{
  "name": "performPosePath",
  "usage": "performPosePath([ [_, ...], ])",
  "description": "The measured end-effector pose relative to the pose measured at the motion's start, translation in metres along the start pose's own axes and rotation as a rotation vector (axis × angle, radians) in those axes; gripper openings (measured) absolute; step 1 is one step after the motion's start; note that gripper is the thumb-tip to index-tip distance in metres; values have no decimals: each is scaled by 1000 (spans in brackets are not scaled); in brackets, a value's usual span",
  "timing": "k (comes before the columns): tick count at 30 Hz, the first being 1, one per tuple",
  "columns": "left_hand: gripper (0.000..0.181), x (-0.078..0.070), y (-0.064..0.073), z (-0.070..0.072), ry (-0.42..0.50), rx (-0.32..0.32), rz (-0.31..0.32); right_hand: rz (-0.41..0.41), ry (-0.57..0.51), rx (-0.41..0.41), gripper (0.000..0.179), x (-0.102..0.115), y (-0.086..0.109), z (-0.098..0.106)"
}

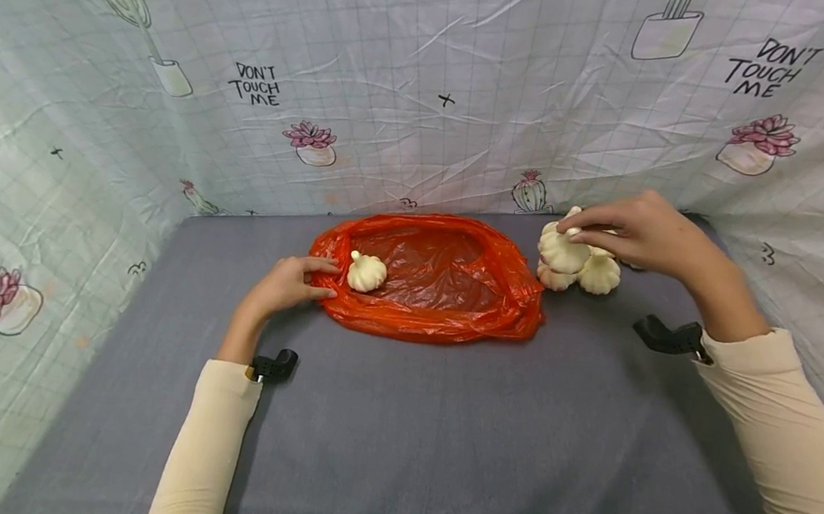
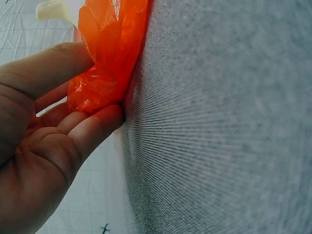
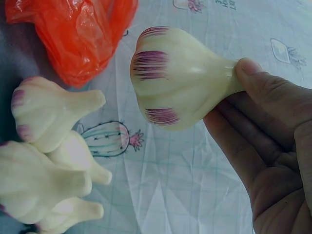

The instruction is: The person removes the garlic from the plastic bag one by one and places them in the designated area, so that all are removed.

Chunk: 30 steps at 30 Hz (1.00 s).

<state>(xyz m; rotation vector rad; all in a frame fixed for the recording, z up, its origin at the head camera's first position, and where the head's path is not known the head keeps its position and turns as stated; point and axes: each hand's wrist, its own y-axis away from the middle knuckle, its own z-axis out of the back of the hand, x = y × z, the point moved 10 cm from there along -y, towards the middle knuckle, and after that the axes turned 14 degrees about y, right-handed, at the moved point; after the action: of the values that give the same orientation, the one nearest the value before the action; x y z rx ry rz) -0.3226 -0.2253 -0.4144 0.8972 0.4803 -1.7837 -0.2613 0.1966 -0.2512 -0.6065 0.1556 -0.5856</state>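
An orange-red plastic bag (image 1: 427, 327) lies spread with its mouth open on the grey cloth. One garlic bulb (image 1: 367, 274) rests inside it at the left end. My left hand (image 1: 282, 285) pinches that end of the bag (image 2: 109, 44) between thumb and fingers. Off the bag's right side, my right hand (image 1: 648, 230) holds another garlic bulb (image 3: 170, 80), thumb and fingers on its stem. Purple streaks mark this bulb, and it hangs above a group of several more garlic bulbs (image 3: 44, 180). The head view shows that group (image 1: 598, 275) partly covered by the hand and held bulb.
Grey cloth (image 1: 437, 444) covers the table in front of the bag. Behind and at the sides hangs a pale checked curtain (image 1: 417, 65) printed with potted plants. Each wrist carries a black camera mount, the left one (image 1: 278, 365) low over the cloth.
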Motion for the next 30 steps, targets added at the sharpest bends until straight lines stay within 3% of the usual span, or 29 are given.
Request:
performPosePath([
  [3,45,0,1,0,9,-2,4,-9,0,-5,48,0,4,4],
  [8,45,0,2,-1,-2,-2,-9,-31,25,2,41,-2,13,11],
  [13,45,-3,3,-4,-44,11,-30,-37,59,-23,51,-5,24,16],
  [20,45,-2,2,-3,-27,-2,-16,-57,85,-42,58,-12,39,22],
  [30,44,0,1,-2,-21,-6,-18,-101,108,-35,28,-17,54,34],
])
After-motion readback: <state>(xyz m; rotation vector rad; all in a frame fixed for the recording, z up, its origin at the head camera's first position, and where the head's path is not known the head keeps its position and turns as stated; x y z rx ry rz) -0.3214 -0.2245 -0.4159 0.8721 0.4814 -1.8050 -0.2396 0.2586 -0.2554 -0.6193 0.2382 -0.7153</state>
